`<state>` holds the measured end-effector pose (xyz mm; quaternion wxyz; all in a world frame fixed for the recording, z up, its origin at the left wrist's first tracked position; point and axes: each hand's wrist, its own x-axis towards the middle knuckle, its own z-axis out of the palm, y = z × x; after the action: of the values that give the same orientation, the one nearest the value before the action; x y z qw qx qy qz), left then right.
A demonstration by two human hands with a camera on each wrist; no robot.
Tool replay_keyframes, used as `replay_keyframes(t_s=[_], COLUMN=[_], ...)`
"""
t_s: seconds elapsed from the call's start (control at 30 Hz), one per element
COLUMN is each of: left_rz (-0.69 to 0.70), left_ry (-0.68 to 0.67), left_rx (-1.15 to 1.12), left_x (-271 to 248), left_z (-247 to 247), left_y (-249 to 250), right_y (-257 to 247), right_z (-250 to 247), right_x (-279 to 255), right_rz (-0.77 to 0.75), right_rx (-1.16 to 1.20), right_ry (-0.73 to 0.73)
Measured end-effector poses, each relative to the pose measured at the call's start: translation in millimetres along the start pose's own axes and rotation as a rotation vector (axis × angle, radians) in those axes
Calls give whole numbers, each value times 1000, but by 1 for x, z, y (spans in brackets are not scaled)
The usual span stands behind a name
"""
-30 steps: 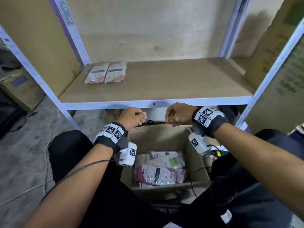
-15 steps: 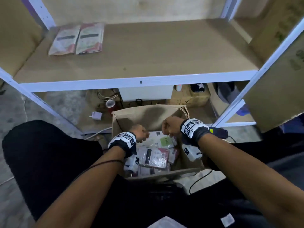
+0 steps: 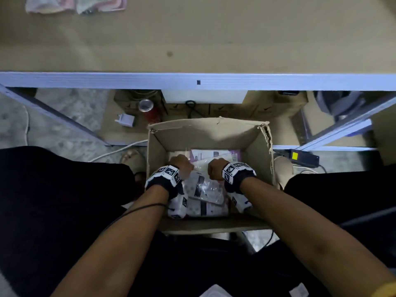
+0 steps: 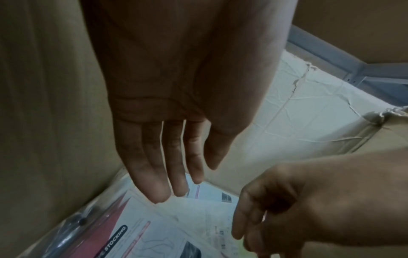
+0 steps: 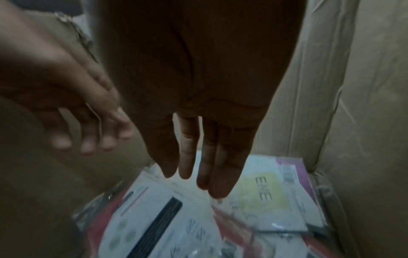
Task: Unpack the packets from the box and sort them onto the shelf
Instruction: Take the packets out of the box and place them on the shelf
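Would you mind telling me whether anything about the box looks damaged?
Yes: the cardboard box has a torn, ragged far right corner, with frayed edges along its rim. The packets inside lie in a loose, overlapping pile.

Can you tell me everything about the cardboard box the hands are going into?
The cardboard box is plain brown with its top open and a torn, ragged right far corner. It stands upright on the floor between the person's legs, just before the shelf. Plastic-wrapped packets lie inside. The left hand and right hand reach in with straight fingers, holding nothing yet.
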<state>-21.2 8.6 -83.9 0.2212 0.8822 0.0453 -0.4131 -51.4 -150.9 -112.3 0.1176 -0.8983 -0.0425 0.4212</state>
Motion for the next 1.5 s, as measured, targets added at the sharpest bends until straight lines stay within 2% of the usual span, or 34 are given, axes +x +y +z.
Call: replay_keyframes(t_s=[0.17, 0.33, 0.63, 0.9, 1.0, 1.33, 1.5], left_rz=[-32, -39, -58, -63, -68, -80, -108], left_ry=[-18, -13, 60, 9, 2, 22, 32], left_rx=[129, 118, 102, 113, 87, 82, 71], left_x=[3, 8, 10, 11, 13, 17, 26], left_z=[1, -1, -7, -5, -7, -5, 4], left_y=[-5, -8, -10, -18, -23, -28, -26], right_y=[7, 2, 1, 3, 2, 6, 21], right_z=[32, 46, 49, 46, 48, 35, 16], right_x=[19, 27, 31, 29, 29, 21, 14], right_rz=[7, 57, 24, 19, 29, 78, 46], right_rx=[7, -40, -107, -60, -50, 79, 167], right_ry=[52, 89, 148, 91, 133, 70, 112])
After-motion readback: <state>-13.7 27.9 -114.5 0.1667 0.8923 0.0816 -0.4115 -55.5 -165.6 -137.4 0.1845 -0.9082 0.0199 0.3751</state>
